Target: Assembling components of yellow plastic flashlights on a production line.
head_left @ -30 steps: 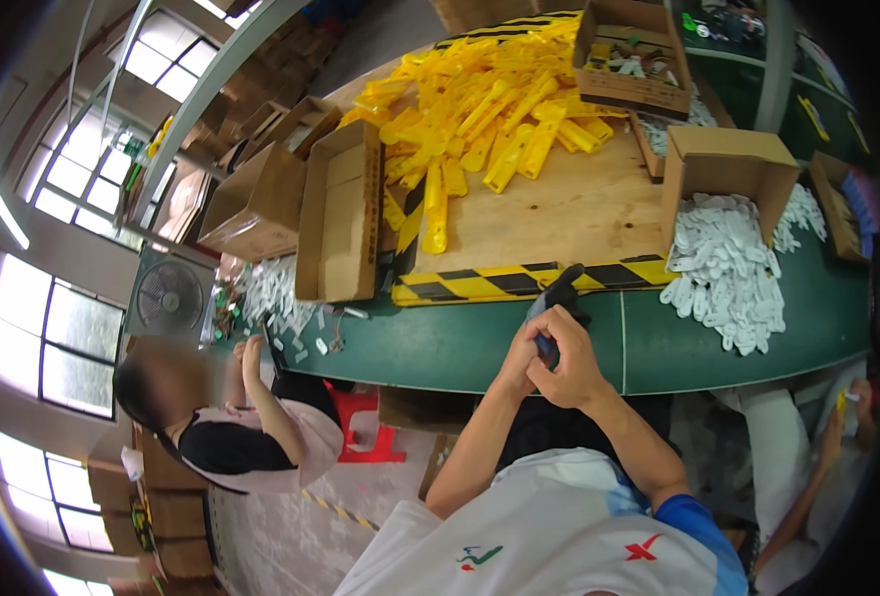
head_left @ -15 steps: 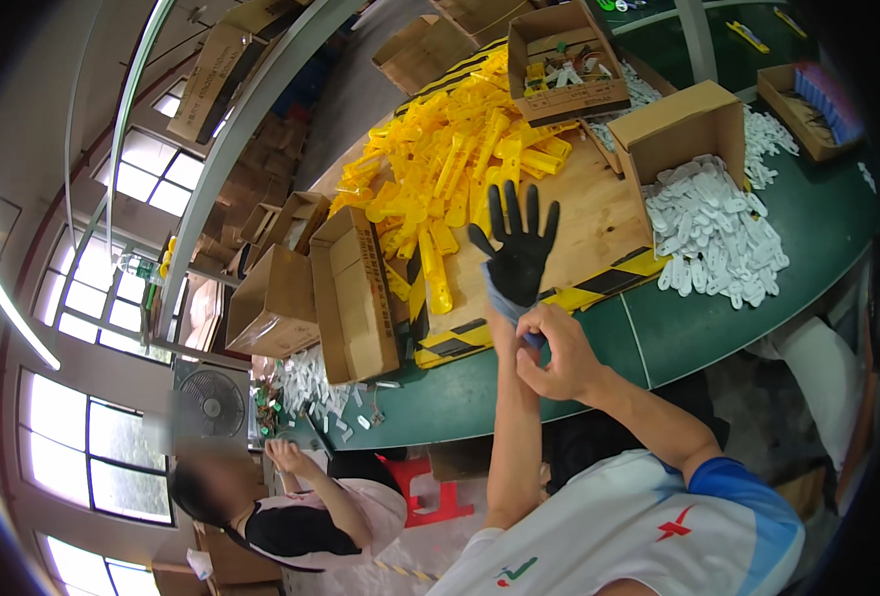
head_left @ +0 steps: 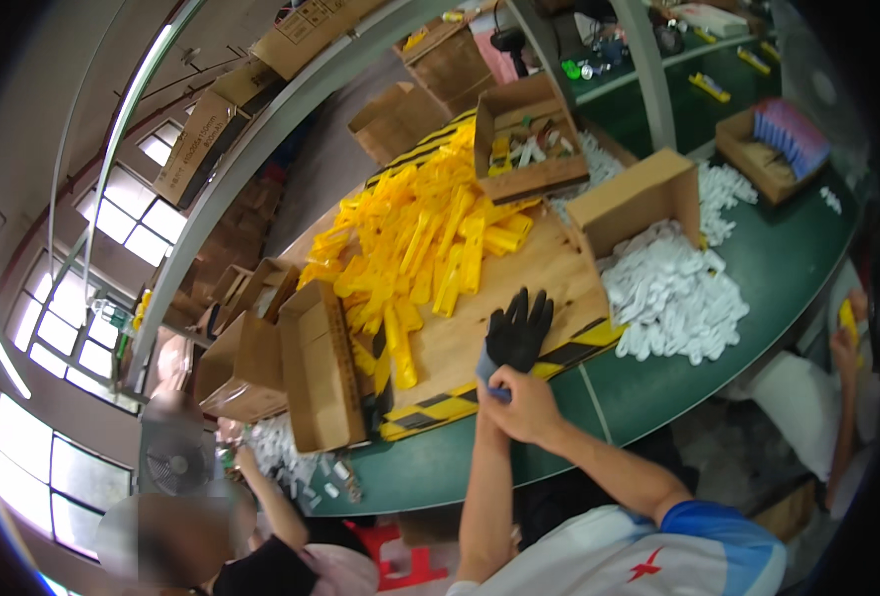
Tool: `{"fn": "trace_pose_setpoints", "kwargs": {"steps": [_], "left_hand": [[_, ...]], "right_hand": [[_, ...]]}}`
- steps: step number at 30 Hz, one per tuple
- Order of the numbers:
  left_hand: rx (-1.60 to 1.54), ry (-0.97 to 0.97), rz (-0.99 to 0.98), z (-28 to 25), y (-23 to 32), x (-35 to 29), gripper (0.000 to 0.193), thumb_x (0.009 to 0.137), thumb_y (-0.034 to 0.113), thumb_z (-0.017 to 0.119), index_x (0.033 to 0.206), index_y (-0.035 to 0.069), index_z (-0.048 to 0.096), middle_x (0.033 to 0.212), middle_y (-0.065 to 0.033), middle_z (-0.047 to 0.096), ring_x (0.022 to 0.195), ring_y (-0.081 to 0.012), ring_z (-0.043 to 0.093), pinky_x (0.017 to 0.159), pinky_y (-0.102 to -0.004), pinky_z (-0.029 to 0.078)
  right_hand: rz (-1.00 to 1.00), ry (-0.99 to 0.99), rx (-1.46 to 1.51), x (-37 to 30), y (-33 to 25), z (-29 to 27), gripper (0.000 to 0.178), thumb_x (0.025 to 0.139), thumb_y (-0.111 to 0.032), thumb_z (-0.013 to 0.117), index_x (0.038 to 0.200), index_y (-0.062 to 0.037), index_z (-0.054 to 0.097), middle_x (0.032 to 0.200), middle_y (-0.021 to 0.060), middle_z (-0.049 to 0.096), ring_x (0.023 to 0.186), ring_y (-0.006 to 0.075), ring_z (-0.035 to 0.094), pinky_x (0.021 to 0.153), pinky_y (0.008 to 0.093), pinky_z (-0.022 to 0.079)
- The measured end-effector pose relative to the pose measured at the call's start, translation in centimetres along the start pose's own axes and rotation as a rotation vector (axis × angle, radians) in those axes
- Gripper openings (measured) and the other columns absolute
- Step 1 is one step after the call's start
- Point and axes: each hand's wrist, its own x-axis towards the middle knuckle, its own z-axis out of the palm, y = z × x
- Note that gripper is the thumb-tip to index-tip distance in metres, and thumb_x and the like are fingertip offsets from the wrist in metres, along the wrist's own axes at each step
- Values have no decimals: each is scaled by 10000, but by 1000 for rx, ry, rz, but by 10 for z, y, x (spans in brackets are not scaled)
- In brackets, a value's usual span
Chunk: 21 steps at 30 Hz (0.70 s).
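Note:
My left hand (head_left: 521, 336) wears a black-palmed glove with a grey-blue cuff (head_left: 483, 370). Its fingers are stretched out and a little apart, over the front edge of a wooden board, and it holds nothing. Bare, my right hand (head_left: 525, 407) is closed at the left wrist, its fingers pinching the cuff's lower edge. Beyond the hands, a heap of long yellow plastic parts (head_left: 430, 238) covers much of the board (head_left: 559, 273). White plastic pieces (head_left: 678, 303) are piled to the right, spilling in front of a tilted cardboard box (head_left: 639, 204).
Black-and-yellow tape (head_left: 460, 409) edges the board on the green table (head_left: 559, 429). An open carton (head_left: 313, 382) stands left, another carton (head_left: 529, 139) with mixed parts behind. A co-worker (head_left: 291, 541) sits at left; another person's hand (head_left: 845, 343) holds something yellow at far right.
My gloved fingers have tilted to the right and drawn somewhat closer together, while my right hand stays at the cuff. The view has shifted. The left co-worker's arm now reaches toward the table.

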Motion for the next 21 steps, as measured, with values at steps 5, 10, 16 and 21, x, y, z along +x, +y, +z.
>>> {"fn": "trace_pose_setpoints", "kwargs": {"steps": [5,10,16,21], "left_hand": [[-161,-18,26,26,1,11,379,1023,261,515,1286,-12,534,1186,-104,627,1109,-212,621,928,-292,509],[75,-182,36,-16,-10,37,413,1050,278,436,1356,4,473,1353,-165,528,1289,-273,494,1094,-368,403],[-471,-172,-163,5,9,49,450,1013,361,481,1359,74,483,1413,-105,480,1311,-354,463,1106,-513,358],[-302,-50,114,12,46,35,469,1000,449,480,1374,167,498,1408,-133,483,1313,-374,455,1109,-562,344]], "right_hand": [[-34,-14,-8,5,-11,-6,252,807,-234,708,837,-41,550,720,155,620,685,378,627,613,406,483],[-139,-65,-19,4,-16,-4,247,796,-174,691,742,-28,499,647,158,548,590,363,555,547,405,421],[-212,-92,-73,12,-14,-6,267,786,-109,680,689,-13,451,588,159,476,522,337,495,518,393,390],[-185,-16,66,19,-15,-9,284,746,77,667,688,-5,401,572,120,386,519,178,349,501,308,322]]}}
